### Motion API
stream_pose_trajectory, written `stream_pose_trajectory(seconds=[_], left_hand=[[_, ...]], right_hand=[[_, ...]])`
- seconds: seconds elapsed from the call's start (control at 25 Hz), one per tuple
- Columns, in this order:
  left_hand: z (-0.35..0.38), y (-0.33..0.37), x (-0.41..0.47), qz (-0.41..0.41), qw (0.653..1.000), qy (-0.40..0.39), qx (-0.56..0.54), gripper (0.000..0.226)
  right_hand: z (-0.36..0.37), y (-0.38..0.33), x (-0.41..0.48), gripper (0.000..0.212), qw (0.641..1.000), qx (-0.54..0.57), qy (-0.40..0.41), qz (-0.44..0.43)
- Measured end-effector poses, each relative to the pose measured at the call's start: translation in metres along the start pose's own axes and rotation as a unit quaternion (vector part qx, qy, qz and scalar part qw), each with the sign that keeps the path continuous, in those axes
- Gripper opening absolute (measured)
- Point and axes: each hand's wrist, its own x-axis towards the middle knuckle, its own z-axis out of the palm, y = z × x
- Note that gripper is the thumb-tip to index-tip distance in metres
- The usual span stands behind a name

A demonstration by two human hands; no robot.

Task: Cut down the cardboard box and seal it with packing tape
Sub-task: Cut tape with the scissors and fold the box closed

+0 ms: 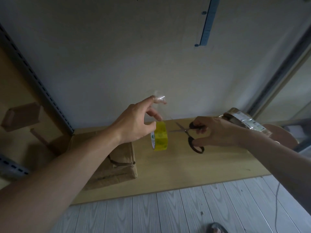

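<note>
Head view: left hand [134,122] pinches tape strip [159,98]; right hand [217,132] grips scissors [185,130]; tape roll [159,138] label unreadable.

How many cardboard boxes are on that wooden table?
2. One plain box lies at the left end under the left forearm; one taped-up box sits at the far right, behind the right hand. Arms may hide others.

Nothing is legible. The rim of the tape roll [160,138] carries a blurred green mark. Print on the packet [246,121] at right is too small.
</note>
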Motion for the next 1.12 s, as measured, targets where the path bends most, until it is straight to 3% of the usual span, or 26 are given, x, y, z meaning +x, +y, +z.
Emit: stream_pose_trajectory(seconds=[0.28,0.44,0.6,1.12], left_hand=[[0.006,-0.004,0.000,0.001,1.000,-0.001,0.012,0.057],[0.012,0.000,0.001,-0.006,0.999,0.031,0.003,0.051],[0.029,-0.002,0.002,-0.011,0.998,0.062,-0.005,0.043],[0.082,-0.050,0.004,-0.075,0.994,0.022,-0.073,0.053]], right_hand=[[-0.002,-0.018,0.011,0.036,0.999,-0.009,-0.011,-0.047],[0.006,-0.020,0.018,0.047,0.997,-0.019,-0.013,-0.069],[0.018,-0.012,0.022,0.038,0.996,-0.047,-0.014,-0.075],[0.062,0.017,0.033,0.040,0.992,-0.090,-0.005,-0.087]])
